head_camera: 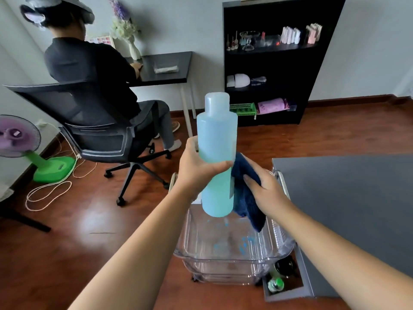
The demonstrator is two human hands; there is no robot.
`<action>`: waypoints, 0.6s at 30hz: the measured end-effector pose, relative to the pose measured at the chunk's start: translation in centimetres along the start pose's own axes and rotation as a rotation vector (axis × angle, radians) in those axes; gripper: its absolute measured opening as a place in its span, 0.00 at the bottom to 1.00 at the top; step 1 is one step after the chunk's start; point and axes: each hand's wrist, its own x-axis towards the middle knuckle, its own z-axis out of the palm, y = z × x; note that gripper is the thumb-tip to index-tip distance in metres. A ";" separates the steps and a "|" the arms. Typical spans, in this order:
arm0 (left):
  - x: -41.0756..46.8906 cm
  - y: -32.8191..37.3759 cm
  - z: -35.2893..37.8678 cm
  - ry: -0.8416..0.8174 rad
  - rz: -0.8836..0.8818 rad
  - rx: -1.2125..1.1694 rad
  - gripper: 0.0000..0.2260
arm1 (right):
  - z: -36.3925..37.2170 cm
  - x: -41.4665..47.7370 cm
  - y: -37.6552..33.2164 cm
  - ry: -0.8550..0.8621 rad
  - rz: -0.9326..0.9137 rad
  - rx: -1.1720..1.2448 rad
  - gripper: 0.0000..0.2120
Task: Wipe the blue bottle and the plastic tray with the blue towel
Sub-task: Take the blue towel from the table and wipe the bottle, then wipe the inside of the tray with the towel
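Head view: blue bottle upright, frame centre, over plastic tray.
Left grip curled round it; right grip seemingly pinches blue towel.

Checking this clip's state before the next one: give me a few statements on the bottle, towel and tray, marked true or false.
1. The left hand grips the blue bottle around its middle. True.
2. The blue towel lies in the plastic tray. False: the right hand holds it against the bottle's side.
3. The bottle stands inside the tray. False: it is held upright above it.
4. Blue spots show on the tray's floor. True.
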 end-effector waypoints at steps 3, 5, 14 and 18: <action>-0.2 -2.4 0.3 0.060 -0.009 -0.010 0.34 | -0.3 -0.1 2.0 0.044 0.060 -0.025 0.23; -0.3 -4.2 0.4 0.090 -0.018 0.010 0.34 | -0.4 -0.2 3.7 0.035 0.140 -0.036 0.21; -1.0 -13.2 1.5 0.202 -0.194 0.216 0.35 | 0.2 -0.3 10.9 -0.070 0.380 -0.139 0.20; -0.6 -16.0 1.9 0.239 -0.288 0.225 0.36 | 0.3 0.3 12.7 -0.097 0.438 -0.211 0.21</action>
